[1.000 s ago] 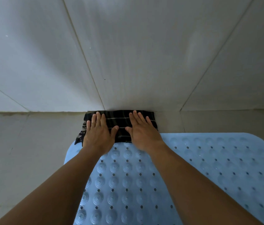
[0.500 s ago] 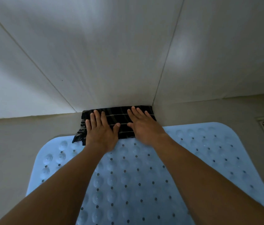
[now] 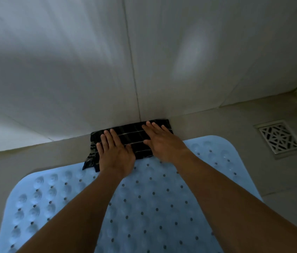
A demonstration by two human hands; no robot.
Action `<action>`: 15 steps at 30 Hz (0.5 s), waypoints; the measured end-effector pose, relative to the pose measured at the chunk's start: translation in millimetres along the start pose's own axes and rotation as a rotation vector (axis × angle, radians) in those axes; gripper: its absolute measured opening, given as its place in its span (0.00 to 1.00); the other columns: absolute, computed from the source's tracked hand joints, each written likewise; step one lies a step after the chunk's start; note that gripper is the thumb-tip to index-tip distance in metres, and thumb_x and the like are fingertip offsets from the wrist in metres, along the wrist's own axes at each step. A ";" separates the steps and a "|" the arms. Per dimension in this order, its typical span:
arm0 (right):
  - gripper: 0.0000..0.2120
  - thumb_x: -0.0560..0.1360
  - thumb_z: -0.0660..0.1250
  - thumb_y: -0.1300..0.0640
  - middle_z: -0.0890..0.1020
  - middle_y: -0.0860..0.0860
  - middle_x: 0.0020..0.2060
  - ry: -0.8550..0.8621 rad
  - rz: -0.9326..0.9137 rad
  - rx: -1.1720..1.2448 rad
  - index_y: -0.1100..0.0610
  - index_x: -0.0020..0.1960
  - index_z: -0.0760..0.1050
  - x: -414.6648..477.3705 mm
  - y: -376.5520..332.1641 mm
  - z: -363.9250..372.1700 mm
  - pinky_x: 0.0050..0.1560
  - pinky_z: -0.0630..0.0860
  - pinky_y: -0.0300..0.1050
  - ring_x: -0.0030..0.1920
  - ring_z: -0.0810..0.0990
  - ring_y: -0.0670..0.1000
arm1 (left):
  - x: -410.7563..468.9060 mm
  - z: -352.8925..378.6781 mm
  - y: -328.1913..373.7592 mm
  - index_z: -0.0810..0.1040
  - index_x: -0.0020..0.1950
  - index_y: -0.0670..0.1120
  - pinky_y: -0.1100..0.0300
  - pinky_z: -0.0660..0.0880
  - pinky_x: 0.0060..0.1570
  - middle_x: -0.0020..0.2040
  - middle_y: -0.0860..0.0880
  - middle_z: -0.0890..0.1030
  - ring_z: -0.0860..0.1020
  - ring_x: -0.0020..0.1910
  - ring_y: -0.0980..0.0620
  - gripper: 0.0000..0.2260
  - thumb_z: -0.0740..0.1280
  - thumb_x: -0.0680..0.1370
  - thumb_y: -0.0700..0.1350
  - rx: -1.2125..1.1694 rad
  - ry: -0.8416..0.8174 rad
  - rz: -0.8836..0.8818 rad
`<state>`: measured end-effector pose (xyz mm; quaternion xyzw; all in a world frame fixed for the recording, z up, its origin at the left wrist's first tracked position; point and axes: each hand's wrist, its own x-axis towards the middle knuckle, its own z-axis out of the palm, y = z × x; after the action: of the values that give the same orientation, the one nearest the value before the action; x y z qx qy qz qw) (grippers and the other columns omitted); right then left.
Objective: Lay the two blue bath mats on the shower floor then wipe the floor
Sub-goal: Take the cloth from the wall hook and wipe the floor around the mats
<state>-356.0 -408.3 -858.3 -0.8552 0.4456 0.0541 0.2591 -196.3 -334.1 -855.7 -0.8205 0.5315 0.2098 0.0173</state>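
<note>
One light blue bath mat [image 3: 144, 207] with suction bumps and small holes lies flat on the beige shower floor [image 3: 25, 161], under my forearms. Past its far edge, a black cloth [image 3: 133, 136] with thin pale stripes lies folded on the floor against the base of the wall. My left hand [image 3: 115, 156] presses flat on the cloth's left part, its heel over the mat's edge. My right hand [image 3: 164, 143] presses flat on the right part, fingers spread and reaching the wall. A second mat is not in view.
The white tiled wall [image 3: 89, 70] rises straight ahead, with a vertical joint meeting the floor just behind the cloth. A square metal floor drain [image 3: 280, 137] sits at the right, beyond the mat's corner. Bare floor tile borders the mat left and right.
Both hands have slid the cloth to the right along the foot of the wall, from the mat's left corner towards its middle. The view has swung right, bringing the drain in.
</note>
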 end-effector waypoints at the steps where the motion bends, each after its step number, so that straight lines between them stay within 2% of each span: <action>1: 0.27 0.86 0.51 0.50 0.47 0.50 0.81 0.019 0.005 0.043 0.55 0.81 0.47 -2.5 5.7 -2.5 0.79 0.41 0.46 0.80 0.43 0.47 | 0.4 1.9 7.9 0.40 0.80 0.39 0.45 0.39 0.78 0.81 0.38 0.40 0.39 0.80 0.41 0.32 0.49 0.84 0.53 -0.031 0.012 -0.008; 3: 0.26 0.86 0.53 0.52 0.49 0.51 0.81 0.036 0.009 0.084 0.55 0.81 0.50 -6.3 17.2 -8.1 0.79 0.41 0.46 0.80 0.44 0.47 | 1.6 6.3 21.8 0.42 0.81 0.39 0.45 0.39 0.78 0.81 0.37 0.41 0.39 0.80 0.41 0.31 0.49 0.84 0.53 -0.036 0.022 -0.009; 8: 0.27 0.85 0.54 0.56 0.48 0.52 0.81 0.008 0.006 0.030 0.57 0.81 0.48 -15.2 47.0 -24.6 0.78 0.41 0.45 0.80 0.45 0.49 | 1.1 16.3 53.0 0.40 0.81 0.41 0.44 0.39 0.78 0.81 0.36 0.40 0.39 0.80 0.40 0.31 0.46 0.85 0.56 0.028 0.003 0.009; 12: 0.33 0.81 0.58 0.65 0.46 0.53 0.81 0.023 0.046 0.002 0.57 0.81 0.46 -26.9 70.7 -31.5 0.78 0.41 0.46 0.80 0.44 0.50 | 0.5 21.9 84.8 0.41 0.81 0.41 0.43 0.39 0.77 0.80 0.35 0.40 0.39 0.80 0.39 0.32 0.45 0.84 0.58 0.037 -0.011 0.038; 15: 0.36 0.79 0.59 0.67 0.44 0.53 0.81 0.030 0.094 0.006 0.57 0.81 0.44 -36.9 91.6 -39.2 0.78 0.40 0.46 0.80 0.43 0.50 | 0.1 24.9 112.3 0.40 0.81 0.41 0.43 0.39 0.77 0.80 0.35 0.40 0.38 0.80 0.38 0.32 0.46 0.84 0.58 0.023 -0.033 0.063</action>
<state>-455.8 -443.4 -848.8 -0.8331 0.4895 0.0519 0.2523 -303.1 -376.8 -856.5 -0.7996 0.5589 0.2177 0.0290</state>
